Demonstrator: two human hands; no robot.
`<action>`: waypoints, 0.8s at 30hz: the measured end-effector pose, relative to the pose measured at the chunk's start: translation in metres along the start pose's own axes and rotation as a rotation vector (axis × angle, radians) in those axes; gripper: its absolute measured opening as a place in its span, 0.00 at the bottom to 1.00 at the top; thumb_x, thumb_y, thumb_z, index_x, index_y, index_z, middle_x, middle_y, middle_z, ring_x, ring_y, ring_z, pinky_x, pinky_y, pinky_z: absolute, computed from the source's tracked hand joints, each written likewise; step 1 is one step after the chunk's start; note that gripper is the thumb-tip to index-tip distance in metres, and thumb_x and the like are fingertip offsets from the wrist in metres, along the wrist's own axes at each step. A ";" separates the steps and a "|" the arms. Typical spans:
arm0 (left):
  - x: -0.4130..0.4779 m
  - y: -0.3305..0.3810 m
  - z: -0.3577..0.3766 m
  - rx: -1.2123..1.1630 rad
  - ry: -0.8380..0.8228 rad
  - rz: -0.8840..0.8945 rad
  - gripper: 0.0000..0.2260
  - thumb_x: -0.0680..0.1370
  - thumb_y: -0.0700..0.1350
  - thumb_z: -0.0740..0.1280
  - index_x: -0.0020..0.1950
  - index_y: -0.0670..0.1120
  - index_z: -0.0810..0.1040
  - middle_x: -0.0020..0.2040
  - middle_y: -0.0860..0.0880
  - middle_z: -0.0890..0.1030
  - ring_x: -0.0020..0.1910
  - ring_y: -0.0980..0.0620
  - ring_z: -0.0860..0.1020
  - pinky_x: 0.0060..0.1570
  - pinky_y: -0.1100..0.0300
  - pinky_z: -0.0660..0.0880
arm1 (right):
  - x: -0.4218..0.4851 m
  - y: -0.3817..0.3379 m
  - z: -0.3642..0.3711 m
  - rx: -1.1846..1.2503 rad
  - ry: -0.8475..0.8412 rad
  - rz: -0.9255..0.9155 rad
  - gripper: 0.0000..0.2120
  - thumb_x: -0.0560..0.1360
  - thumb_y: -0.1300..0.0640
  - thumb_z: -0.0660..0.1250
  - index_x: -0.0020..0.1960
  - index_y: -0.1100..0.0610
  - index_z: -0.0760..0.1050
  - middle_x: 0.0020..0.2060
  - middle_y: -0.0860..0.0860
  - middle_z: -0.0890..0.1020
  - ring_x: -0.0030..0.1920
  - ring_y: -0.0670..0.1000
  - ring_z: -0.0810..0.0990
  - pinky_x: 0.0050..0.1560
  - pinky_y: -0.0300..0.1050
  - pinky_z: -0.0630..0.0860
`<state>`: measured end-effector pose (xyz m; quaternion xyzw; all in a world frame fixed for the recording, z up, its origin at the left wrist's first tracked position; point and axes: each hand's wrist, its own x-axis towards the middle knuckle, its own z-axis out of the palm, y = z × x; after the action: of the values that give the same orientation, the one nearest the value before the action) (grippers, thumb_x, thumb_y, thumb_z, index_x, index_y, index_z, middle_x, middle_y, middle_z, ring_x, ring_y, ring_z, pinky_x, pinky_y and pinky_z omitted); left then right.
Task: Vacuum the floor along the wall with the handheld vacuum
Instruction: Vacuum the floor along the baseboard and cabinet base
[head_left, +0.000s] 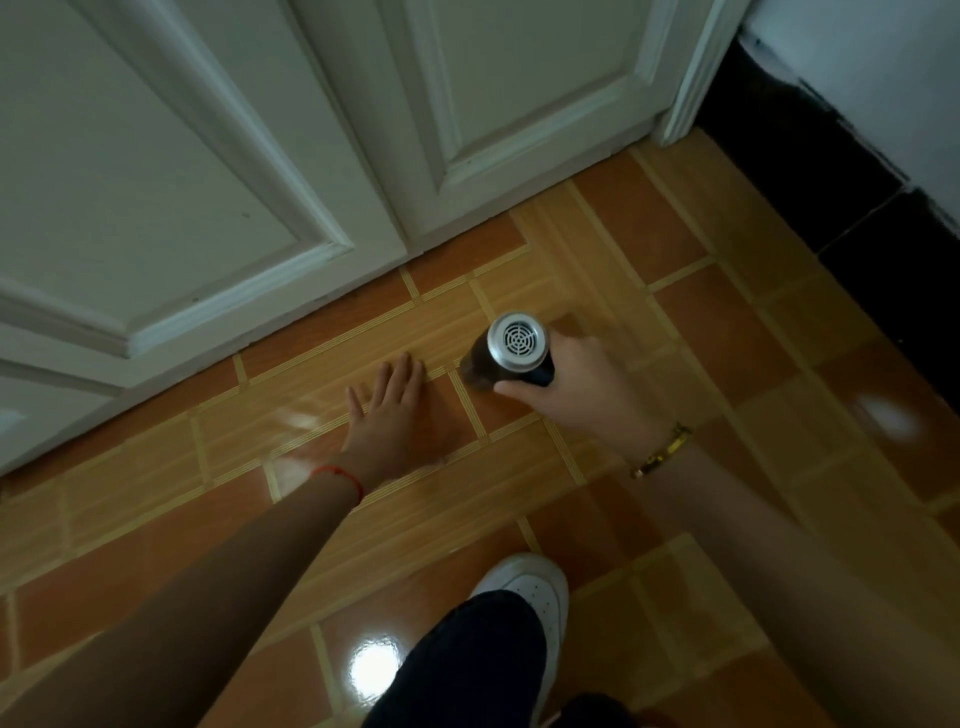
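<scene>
Handheld vacuum (511, 353) stands nose-down on the orange tiled floor (727, 332), silver vented end facing up at me, near the foot of the white panelled doors (218, 171). My right hand (576, 384) wraps its dark body, thumb across the near side, arm extended, gold bracelet (661, 451) on the wrist. My left hand (387, 410) is empty, fingers spread, palm down over the tiles just beside it, red cord (340, 477) at the wrist.

White panelled doors (218, 171), white shoe (530, 584), black skirting (831, 197)
</scene>
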<state>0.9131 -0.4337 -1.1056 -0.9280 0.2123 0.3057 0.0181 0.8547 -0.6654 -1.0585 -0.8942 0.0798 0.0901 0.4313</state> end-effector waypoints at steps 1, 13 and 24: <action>0.000 0.005 -0.003 -0.020 0.011 -0.019 0.57 0.67 0.59 0.75 0.79 0.47 0.36 0.80 0.47 0.35 0.79 0.43 0.35 0.72 0.33 0.39 | -0.005 0.000 -0.001 0.006 -0.008 -0.002 0.26 0.70 0.46 0.74 0.64 0.54 0.73 0.55 0.47 0.82 0.51 0.41 0.75 0.51 0.36 0.73; 0.007 0.081 -0.013 -0.093 0.146 0.211 0.55 0.69 0.53 0.76 0.79 0.51 0.36 0.81 0.48 0.38 0.79 0.45 0.37 0.74 0.35 0.37 | -0.065 0.052 -0.056 -0.146 0.394 0.256 0.29 0.69 0.41 0.73 0.64 0.56 0.74 0.53 0.54 0.84 0.53 0.56 0.82 0.45 0.47 0.78; 0.012 0.166 -0.013 -0.127 0.124 0.441 0.52 0.71 0.55 0.75 0.80 0.52 0.39 0.81 0.50 0.39 0.79 0.47 0.38 0.75 0.35 0.41 | -0.146 0.076 -0.077 0.046 0.199 0.296 0.31 0.73 0.47 0.72 0.73 0.51 0.66 0.66 0.49 0.76 0.65 0.50 0.74 0.59 0.39 0.70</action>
<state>0.8620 -0.5918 -1.0860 -0.8753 0.3910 0.2576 -0.1207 0.7028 -0.7631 -1.0356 -0.8671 0.2549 0.0620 0.4234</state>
